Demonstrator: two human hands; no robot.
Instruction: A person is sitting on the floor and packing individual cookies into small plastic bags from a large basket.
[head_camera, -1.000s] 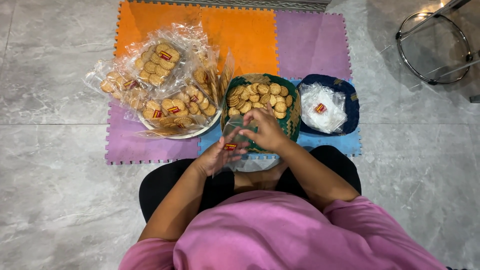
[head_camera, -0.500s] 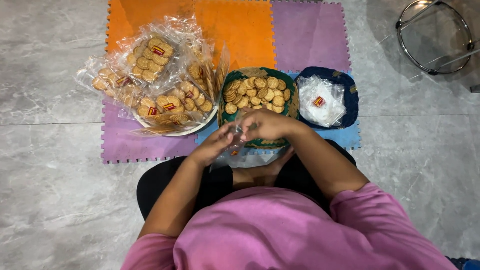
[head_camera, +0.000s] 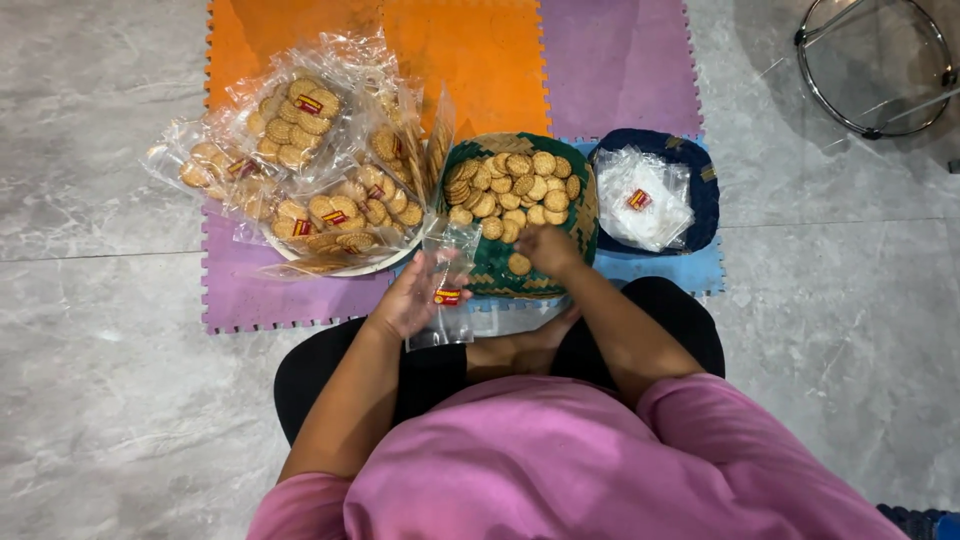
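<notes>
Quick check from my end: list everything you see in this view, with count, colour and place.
Green woven basket: one, centre of mat, holding loose biscuits.
Loose biscuits: many, golden brown, inside the green basket.
Dark blue basket: one, right of the green basket.
Empty plastic bags: a stack, clear with red labels, in the blue basket.
Filled biscuit bags: several, clear, piled on the white plate.
White plate: one, left of the green basket.
Foam mat: orange, purple and blue tiles, on grey floor.
Metal ring stand: one, top right.
Clear bag: one, red label, in the left hand.
Left hand: holds that bag.
Right hand: on biscuits in the green basket.
</notes>
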